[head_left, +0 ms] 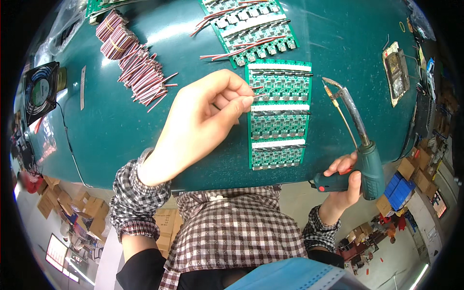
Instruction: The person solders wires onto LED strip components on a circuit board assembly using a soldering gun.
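Fingers of the left hand were pinched tight on a thin wire, whose bare end lay at the left edge of the green board. The right hand was closed around the grip of a soldering gun, one finger on its red trigger. Its long metal tip pointed up and left and hung just beside the right edge of the board, apart from the wire.

On the teal table, bundles of red and white wires lay well to the left of the left hand. A second board, with wires already on it, lay above the first one. A black fan stood at the left rim, and a small tray lay at the right, beyond the gun. Between the tip and the wire lay only the board itself; nothing else stood in the way. The checked sleeves came in from below.
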`<action>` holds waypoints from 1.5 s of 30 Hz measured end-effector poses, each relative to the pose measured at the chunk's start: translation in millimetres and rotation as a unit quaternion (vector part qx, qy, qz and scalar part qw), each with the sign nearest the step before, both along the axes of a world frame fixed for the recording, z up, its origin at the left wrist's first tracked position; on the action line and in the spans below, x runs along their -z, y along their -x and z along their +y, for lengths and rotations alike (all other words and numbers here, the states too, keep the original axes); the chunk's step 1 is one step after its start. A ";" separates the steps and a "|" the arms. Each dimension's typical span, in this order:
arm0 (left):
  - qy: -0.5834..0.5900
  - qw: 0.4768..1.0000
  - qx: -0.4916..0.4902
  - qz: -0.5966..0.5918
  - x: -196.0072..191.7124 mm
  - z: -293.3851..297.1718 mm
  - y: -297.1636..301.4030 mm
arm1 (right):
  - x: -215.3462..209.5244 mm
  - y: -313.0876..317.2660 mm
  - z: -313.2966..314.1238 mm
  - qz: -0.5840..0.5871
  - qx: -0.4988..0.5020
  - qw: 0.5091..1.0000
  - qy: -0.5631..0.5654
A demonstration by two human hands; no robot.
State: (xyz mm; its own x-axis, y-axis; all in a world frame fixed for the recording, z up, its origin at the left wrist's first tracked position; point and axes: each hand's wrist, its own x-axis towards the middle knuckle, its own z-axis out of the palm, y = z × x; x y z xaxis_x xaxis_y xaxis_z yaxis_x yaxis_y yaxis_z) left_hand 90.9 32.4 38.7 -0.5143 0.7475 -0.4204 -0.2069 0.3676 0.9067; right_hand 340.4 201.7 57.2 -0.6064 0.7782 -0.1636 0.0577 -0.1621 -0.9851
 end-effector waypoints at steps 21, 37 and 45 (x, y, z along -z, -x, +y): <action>0.014 0.868 0.088 0.489 16.0 8.8 -11.2 | 1.9 -0.5 0.8 -0.012 0.003 1.000 0.003; -0.035 0.867 0.107 0.485 17.0 16.0 -2.8 | 2.3 -0.1 0.4 0.002 -0.013 1.000 0.005; -0.007 0.906 0.071 0.416 11.0 12.3 -0.9 | 1.7 0.4 0.6 -0.004 -0.013 1.000 0.008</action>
State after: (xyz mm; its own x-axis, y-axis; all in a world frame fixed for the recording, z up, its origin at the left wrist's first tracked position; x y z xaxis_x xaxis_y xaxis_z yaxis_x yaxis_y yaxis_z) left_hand 91.8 44.7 27.7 -0.5476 0.8330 0.0793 0.5996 0.3245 0.7316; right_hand 340.1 202.3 55.5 -0.6256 0.7589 -0.1810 0.0702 -0.1763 -0.9818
